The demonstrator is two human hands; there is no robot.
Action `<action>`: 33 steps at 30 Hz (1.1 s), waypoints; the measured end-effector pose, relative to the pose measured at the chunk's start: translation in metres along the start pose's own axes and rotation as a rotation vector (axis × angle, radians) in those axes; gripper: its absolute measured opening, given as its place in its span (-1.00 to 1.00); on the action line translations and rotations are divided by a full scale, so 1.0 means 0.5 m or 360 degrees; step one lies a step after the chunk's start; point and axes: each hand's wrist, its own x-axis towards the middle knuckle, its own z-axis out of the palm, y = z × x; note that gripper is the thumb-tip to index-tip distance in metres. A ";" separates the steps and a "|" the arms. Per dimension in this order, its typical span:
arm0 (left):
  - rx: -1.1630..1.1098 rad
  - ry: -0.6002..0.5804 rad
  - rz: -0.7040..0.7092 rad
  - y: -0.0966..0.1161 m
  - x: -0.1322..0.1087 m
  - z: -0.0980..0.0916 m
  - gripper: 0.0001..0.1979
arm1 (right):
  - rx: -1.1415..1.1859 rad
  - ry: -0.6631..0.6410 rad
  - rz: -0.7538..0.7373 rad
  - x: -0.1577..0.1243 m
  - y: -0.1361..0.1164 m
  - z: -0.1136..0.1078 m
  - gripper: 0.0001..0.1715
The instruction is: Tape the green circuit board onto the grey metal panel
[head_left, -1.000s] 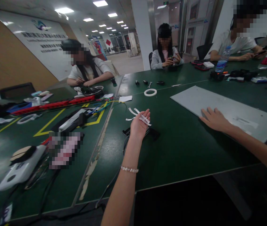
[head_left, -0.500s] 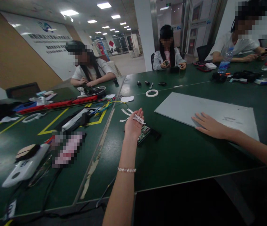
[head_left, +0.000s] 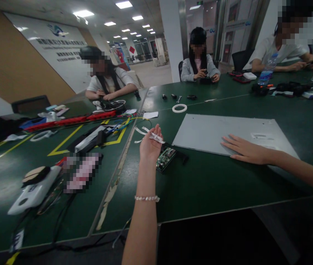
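Note:
My left hand is palm up above the table, with several thin white strips lying across its palm and fingers. Some strip ends stick out to the left of the wrist. Just right of this hand lies a green circuit board, partly hidden by it, with a small black part beside it. My right hand rests flat, fingers spread, on a flat light grey panel. The panel shows small holes near its far edge and slots by the right wrist.
A white tape roll and a small wrench lie beyond the panel. On the left are a red power strip, cables and a white device. Three people sit around the table; a water bottle stands far right.
The grey panel has slid left and turned somewhat under my right hand, its left corner now closer to the circuit board. My left hand has shifted slightly left, strips still on it.

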 end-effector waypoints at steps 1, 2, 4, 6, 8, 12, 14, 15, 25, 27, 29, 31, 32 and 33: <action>0.0000 -0.0001 0.0005 0.002 0.000 0.000 -0.83 | 0.0015 -0.0039 0.0010 -0.001 -0.003 -0.004 -0.22; 0.0000 -0.0001 0.0011 0.003 -0.001 -0.001 -0.83 | 0.0031 -0.0077 0.0028 -0.002 -0.005 -0.008 -0.22; 0.0007 0.0001 0.0018 0.006 -0.001 -0.002 -0.82 | 0.0068 -0.0127 0.0069 -0.004 -0.009 -0.016 -0.21; 0.0020 0.0004 0.0021 0.009 0.000 -0.002 -0.82 | 0.0105 -0.0115 0.0113 -0.002 -0.015 -0.023 -0.20; 0.0027 0.0004 0.0020 0.010 0.001 -0.004 -0.82 | 0.0145 -0.0017 0.0160 0.009 -0.032 -0.029 -0.21; 0.0027 0.0013 0.0030 0.006 0.007 -0.011 -0.81 | 0.0279 0.0184 -0.0003 0.072 -0.115 -0.037 -0.25; 0.0037 0.0024 0.0031 0.004 0.010 -0.014 -0.80 | 0.0368 0.0173 -0.0235 0.120 -0.173 -0.039 -0.30; 0.0042 0.0024 0.0032 0.004 0.010 -0.015 -0.80 | 0.0390 0.0171 -0.0338 0.145 -0.200 -0.039 -0.33; 0.0023 -0.0017 0.0049 0.009 0.002 -0.013 -0.82 | 0.0523 0.0290 -0.0501 0.271 -0.307 -0.008 -0.67; 0.0031 -0.0025 0.0075 0.010 0.000 -0.012 -0.83 | 0.0547 0.0299 -0.0551 0.271 -0.314 -0.011 -0.73; 0.0064 -0.0030 0.0121 0.011 -0.002 -0.011 -0.85 | 0.0535 0.0319 -0.0626 0.272 -0.322 -0.018 -0.77; 0.0121 -0.0022 0.0187 0.012 -0.003 -0.009 -0.87 | 0.0487 0.0377 -0.0678 0.275 -0.329 -0.026 -0.80; 0.0152 -0.0016 0.0223 0.012 -0.004 -0.008 -0.88 | 0.0453 0.0415 -0.0687 0.276 -0.331 -0.030 -0.81; 0.0180 -0.0009 0.0256 0.012 -0.005 -0.007 -0.89 | 0.0418 0.0452 -0.0686 0.275 -0.332 -0.034 -0.82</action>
